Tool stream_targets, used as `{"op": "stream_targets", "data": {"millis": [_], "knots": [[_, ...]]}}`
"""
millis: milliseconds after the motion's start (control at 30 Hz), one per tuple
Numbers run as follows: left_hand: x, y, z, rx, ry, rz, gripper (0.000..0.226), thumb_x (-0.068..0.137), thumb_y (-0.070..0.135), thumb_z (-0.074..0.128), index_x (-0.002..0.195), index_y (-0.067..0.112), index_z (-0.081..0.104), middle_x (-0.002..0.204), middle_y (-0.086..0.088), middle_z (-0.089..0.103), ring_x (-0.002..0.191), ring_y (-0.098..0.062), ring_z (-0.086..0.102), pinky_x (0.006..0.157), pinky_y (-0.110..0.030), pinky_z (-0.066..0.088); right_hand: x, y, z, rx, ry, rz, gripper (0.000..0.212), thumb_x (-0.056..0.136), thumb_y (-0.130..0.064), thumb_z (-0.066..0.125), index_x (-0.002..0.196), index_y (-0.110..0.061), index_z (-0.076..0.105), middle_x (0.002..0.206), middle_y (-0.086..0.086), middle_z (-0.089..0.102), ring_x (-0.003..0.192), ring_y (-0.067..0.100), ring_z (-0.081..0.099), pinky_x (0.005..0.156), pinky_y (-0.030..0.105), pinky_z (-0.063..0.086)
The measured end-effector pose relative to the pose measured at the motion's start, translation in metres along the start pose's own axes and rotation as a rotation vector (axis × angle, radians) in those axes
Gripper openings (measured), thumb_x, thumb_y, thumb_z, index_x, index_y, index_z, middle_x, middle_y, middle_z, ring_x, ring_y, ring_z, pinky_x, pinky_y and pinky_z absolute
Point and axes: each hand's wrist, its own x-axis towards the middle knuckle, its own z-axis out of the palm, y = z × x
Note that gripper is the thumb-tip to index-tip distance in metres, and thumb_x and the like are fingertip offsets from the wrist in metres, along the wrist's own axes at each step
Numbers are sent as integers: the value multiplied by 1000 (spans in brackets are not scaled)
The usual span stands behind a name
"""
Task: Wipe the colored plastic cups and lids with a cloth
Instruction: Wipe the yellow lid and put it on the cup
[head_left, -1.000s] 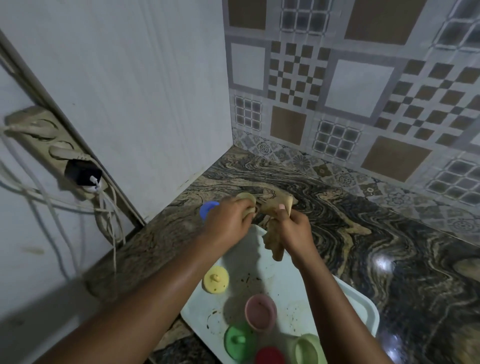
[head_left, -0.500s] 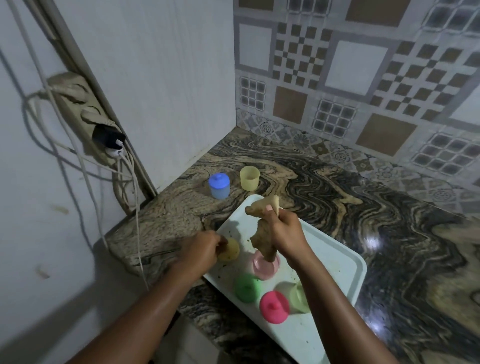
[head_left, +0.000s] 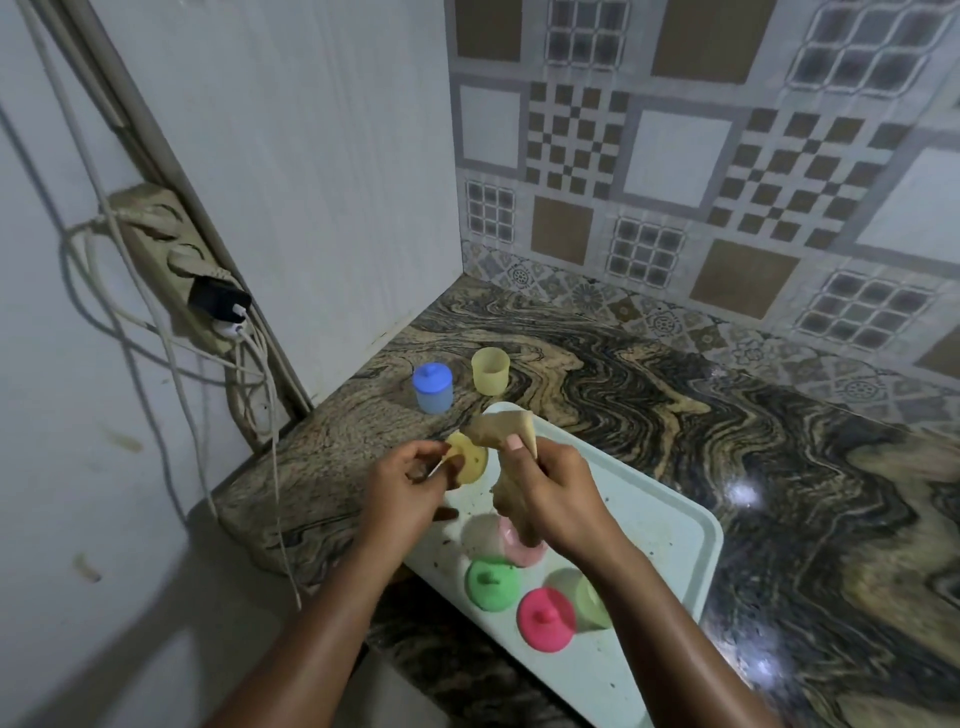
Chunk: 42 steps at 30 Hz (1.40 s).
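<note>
**While the left hand (head_left: 410, 488) pinches a yellow lid (head_left: 470, 460), the right hand (head_left: 556, 493) grips the cloth (head_left: 506, 426)**

As the two hands meet above the far end of the tray (head_left: 670, 519), the left one is narrowly closed, with thumb and fingertips pinching the yellow lid by its near edge. The right hand is a tight fist round the middle of the beige cloth, thumb up. A bunched end of the cloth sticks out above that thumb and touches the lid's upper rim.

Half a second ago the left hand was down at the tray with the lid; it has since risen to the cloth, while the right hand has hardly shifted. A second ago both hands were out by the blue cup (head_left: 432, 387), at the yellow cup (head_left: 489, 370), which now stands on the counter (head_left: 597, 374) beyond the left hand, just beside the blue one.

The lid stands on edge, its flat face turned toward the camera. The cloth's long axis runs roughly upright through the right fist, and its tail hangs down over the pink cup (head_left: 524, 551). Nearer than both hands, a green lid (head_left: 492, 583) and a pink lid (head_left: 546, 618) lie flat on the tray.
</note>
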Motion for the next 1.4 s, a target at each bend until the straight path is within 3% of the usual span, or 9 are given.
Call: {"op": "stream_targets", "data": {"millis": [133, 400, 533, 633, 733, 1000, 1133, 1200, 1400], "knots": [[-17, 25, -4, -250, -70, -80, 14, 87, 10, 76, 101, 6, 75, 94, -11, 78, 83, -24, 78, 60, -38, 63, -13, -11, -1, 63, -6, -76, 49, 108, -24, 47, 80, 15, 55, 60, 4, 56, 56, 19, 52, 55, 34, 45], [-27, 41, -19, -555, -253, -304, 24, 93, 4, 63, 117, 5, 65, 106, -18, 76, 86, -28, 77, 62, -31, 62, -19, -22, -12, 246, -4, -163, 45, 109, -23, 46, 92, 14, 65, 67, 8, 63, 61, 14, 63, 60, 30, 53], [-31, 45, -20, -686, -276, -385, 19, 96, 1, 57, 114, -2, 61, 100, -18, 76, 84, -25, 78, 60, -30, 62, -30, -20, -11, -7, 41, -365, 31, 105, -30, 50, 79, -24, 66, 64, -17, 54, 58, 1, 47, 59, 23, 39], [-35, 50, -22, -721, -277, -383, 13, 94, -4, 55, 102, -1, 64, 86, -16, 77, 72, -22, 78, 57, -30, 62, -37, -7, -6, -332, 4, -627, 27, 102, -12, 55, 118, -27, 71, 123, -15, 70, 113, 0, 67, 93, 16, 51], [-42, 52, -26, -651, -312, -334, 28, 96, -12, 45, 102, 1, 69, 84, -15, 78, 69, -18, 76, 57, -27, 62, -36, 11, 0, -391, -49, -757, 44, 101, -12, 54, 144, -4, 55, 157, 10, 45, 148, 16, 40, 117, 35, 42], [-57, 55, -35, -535, -364, -214, 39, 79, 10, 68, 117, 2, 70, 108, -18, 76, 87, -26, 76, 59, -35, 63, -7, -4, -27, -439, 80, -716, 38, 103, -18, 46, 133, -3, 64, 142, 1, 63, 134, 6, 56, 109, 21, 46], [-56, 57, -38, -558, -295, -210, 43, 79, 12, 68, 122, 9, 65, 106, -16, 76, 81, -25, 76, 56, -37, 63, -12, -11, -37, -245, 197, -501, 28, 102, -23, 49, 76, -28, 58, 60, -13, 47, 56, -1, 38, 56, 16, 35], [-54, 58, -39, -570, -251, -205, 44, 79, 14, 69, 122, 8, 64, 104, -18, 76, 82, -25, 76, 55, -37, 63, -25, -16, -30, -110, 160, -439, 38, 101, -38, 47, 69, -19, 52, 57, -7, 38, 56, 2, 35, 50, 35, 33], [-66, 62, -22, -510, -207, -126, 37, 91, 18, 62, 128, 20, 64, 113, -10, 76, 104, -26, 74, 75, -49, 62, -56, -20, -1, -84, 19, -503, 29, 104, -15, 47, 96, -30, 71, 77, -7, 72, 83, 5, 73, 78, 22, 54]]}}
